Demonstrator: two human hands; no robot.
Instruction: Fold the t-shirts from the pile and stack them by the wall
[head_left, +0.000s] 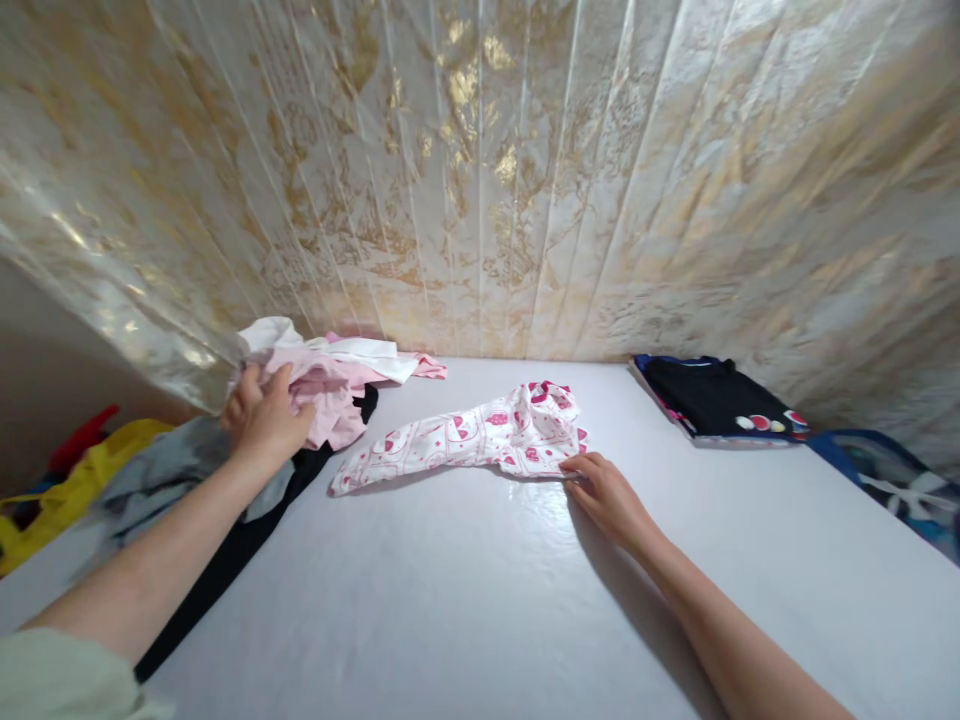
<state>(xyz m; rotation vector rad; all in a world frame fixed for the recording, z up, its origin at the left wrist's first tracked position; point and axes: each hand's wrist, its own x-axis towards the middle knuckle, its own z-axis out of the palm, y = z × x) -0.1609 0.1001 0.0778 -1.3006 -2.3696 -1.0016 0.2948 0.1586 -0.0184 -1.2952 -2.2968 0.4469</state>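
A white garment with a pink-red print [480, 435] lies bunched lengthwise across the middle of the white table. At its near right corner, my right hand [604, 495] has thumb and fingers closed on the edge of the cloth. Farther left, my left hand [270, 420] rests at the heap of loose clothes with its fingers apart. Beside those fingers is a crumpled light pink garment [334, 400], with white cloth [364, 350] behind it. Grey cloth [169, 465] lies partly hidden under my left wrist.
A stack of folded clothes, black on top [701, 395], sits at the back right. Long black cloth [240, 560] runs toward the near left. Yellow cloth [97, 470] lies at the far left, a blue-edged bag [892, 470] at the right. A shiny gold-patterned curtain [480, 200] hangs behind the table.
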